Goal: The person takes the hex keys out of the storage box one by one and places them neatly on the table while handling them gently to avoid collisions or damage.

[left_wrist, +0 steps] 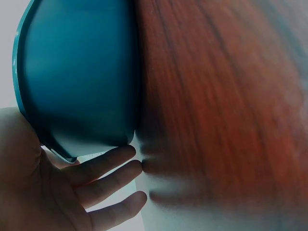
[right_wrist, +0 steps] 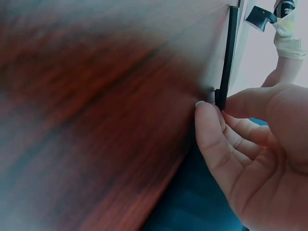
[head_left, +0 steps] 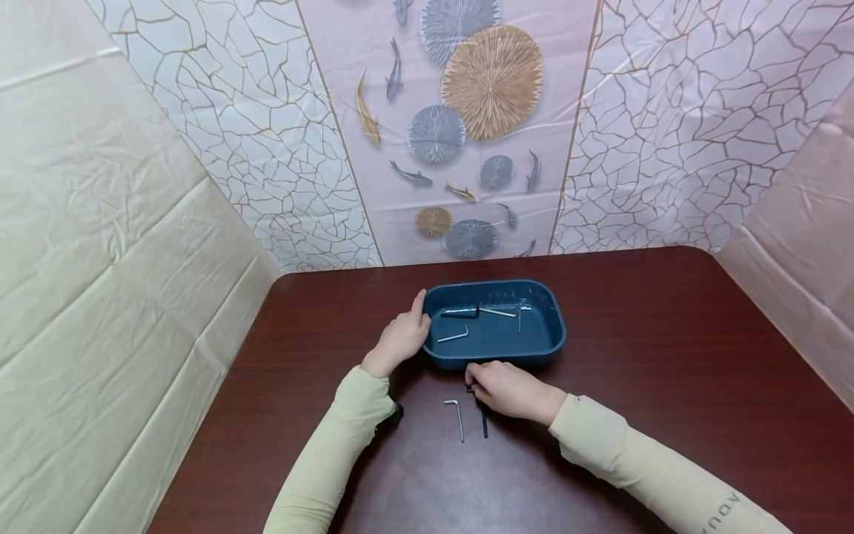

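My left hand (head_left: 403, 335) is at the left end of a blue tray (head_left: 494, 359), touching its rim. In the left wrist view its fingers stretch out fairly straight along the tray's outer wall, tips near the tabletop. My right hand (head_left: 510, 389), just in front of the tray, pinches a black hex key (right_wrist: 228, 53) near its bent end between thumb and fingertip. The long arm of that key points toward the near side of the table. To its left lies a silver hex key (head_left: 459, 421) on the table.
Inside the tray lie several hex keys, among them a silver one (head_left: 454, 336) at the left and a black one (head_left: 460, 313) toward the back. The dark red-brown table (head_left: 667, 356) has patterned cloth (head_left: 467, 185) hanging behind it and plain cloth at both sides.
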